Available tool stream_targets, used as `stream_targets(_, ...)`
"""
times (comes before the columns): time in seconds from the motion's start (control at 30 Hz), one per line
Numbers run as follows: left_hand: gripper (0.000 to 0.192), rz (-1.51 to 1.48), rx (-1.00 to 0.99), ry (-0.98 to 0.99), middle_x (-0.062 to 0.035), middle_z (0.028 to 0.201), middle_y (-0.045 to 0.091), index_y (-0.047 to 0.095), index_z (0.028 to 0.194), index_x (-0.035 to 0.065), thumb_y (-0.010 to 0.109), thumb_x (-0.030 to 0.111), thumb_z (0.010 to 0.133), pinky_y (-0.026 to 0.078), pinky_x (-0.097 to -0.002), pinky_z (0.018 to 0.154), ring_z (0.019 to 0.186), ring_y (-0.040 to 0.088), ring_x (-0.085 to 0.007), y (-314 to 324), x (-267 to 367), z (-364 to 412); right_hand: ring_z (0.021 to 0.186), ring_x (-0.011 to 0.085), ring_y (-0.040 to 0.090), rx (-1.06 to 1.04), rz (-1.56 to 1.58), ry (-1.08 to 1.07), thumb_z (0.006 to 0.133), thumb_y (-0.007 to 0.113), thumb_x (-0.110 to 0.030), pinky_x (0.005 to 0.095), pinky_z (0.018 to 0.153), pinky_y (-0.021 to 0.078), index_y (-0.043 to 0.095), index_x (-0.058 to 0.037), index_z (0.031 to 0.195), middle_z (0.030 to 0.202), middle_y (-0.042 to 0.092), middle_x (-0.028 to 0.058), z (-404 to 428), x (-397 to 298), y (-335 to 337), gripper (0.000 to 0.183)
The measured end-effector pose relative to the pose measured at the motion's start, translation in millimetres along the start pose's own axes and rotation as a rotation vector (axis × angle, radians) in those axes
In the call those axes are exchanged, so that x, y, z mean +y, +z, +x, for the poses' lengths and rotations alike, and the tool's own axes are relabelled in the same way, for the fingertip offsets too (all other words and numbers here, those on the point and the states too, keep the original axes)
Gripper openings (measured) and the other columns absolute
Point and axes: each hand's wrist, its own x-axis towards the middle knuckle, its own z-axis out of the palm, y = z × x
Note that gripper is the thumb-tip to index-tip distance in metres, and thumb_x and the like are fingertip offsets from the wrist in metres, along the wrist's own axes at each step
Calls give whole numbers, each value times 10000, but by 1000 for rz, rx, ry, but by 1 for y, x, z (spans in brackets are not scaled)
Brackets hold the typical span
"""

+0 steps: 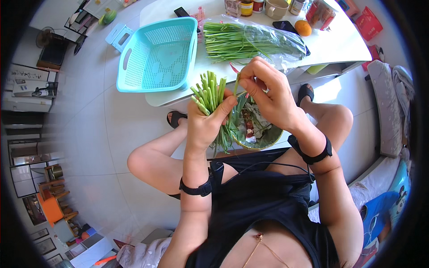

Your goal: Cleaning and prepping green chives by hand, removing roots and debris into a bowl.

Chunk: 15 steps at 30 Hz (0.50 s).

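My left hand point(202, 130) is closed around a bunch of green chive-like stalks point(211, 92). Their cut ends point up and away from me, while thin leaves hang below the fist. Just right of the bunch, my right hand point(276, 95) pinches the upper end of a single stalk point(236, 86) between thumb and fingers. A reddish strip point(233, 67) sticks out at that tip. Beneath both hands stands a lined waste bin point(273, 142) holding wrappers and plant scraps; the right hand covers part of it. More long stalks point(228, 42) lie on the table, partly inside a clear plastic bag point(281, 40).
A turquoise perforated basket point(150, 87) sits at the left of the white table point(342, 50). Behind the bag are a dark phone point(285, 26), an orange fruit point(303, 28), a mug point(276, 9) and several jars. Bedding or a cushioned seat point(385, 107) is at the right.
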Motion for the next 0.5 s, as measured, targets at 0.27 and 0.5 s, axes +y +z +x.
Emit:
stream_targets(0.27,142,0,-19,-38,8,604,551,601,813,-12,642,124,802,338,-183,424,473,451,-38,-3,-6,-4,634,102,491,276,306,104,854,477,-18,217,571,391,469,-4,856,748,531,49,-4,24,2,16)
stream_targets(0.5,132,21,-69,-67,23,600,554,613,832,0,643,124,801,338,-181,428,480,447,-28,0,-11,-4,705,27,464,61,758,480,859,505,-49,178,593,384,481,-21,929,813,522,11,-26,9,13,79)
